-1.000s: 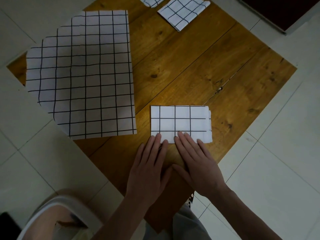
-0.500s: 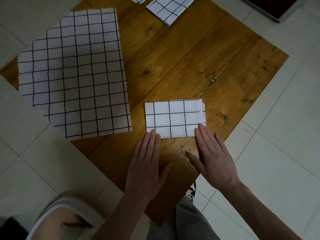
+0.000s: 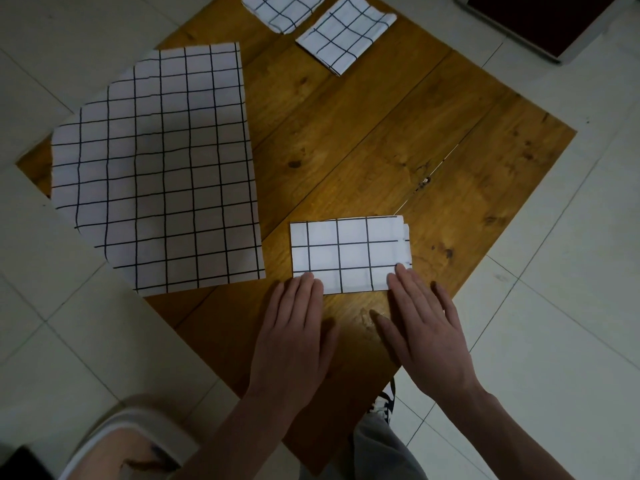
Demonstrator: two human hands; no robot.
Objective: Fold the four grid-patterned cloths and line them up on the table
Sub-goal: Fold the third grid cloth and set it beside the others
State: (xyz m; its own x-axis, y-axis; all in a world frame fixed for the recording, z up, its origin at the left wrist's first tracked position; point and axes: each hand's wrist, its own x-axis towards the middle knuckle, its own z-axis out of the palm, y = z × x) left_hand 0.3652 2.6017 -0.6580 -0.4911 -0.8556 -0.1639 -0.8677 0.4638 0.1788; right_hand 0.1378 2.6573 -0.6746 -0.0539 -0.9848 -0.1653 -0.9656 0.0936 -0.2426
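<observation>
Near the front corner of the worktop [image 3: 363,140] lies the folded cloth in hand [image 3: 349,256], a small grid-patterned rectangle, long axis running left to right across the person's view, its layered open ends at the right-hand side. It lies directly ahead of both hands, just beyond the fingertips. Left hand [image 3: 294,337]: flat, fingers straight and close together, tips touching the near-left corner of the rectangle, holding nothing. Right hand [image 3: 426,334]: flat likewise, fingers straight and slightly fanned, tips resting on the near-right corner beside the layered ends, holding nothing. Both hands stand about equally near; the right is the closer to the uneven end. Judged step: pressing the near edge flat, with either a further fold across the long axis or a shift toward the row to come. Unfolded cloth [image 3: 156,168]: large, spread flat to the left, well apart from the hands, its outer part hanging over the worktop's left edge; not yet folded. Two finished folded cloths, one [image 3: 284,10] and another [image 3: 346,32], sit side by side at the far edge, nearly touching. Task judged roughly three parts through. Surroundings: pale tiled floor [image 3: 571,306], a dark cabinet corner [image 3: 554,19] at upper right, a shoe [image 3: 384,403] below the worktop edge.
</observation>
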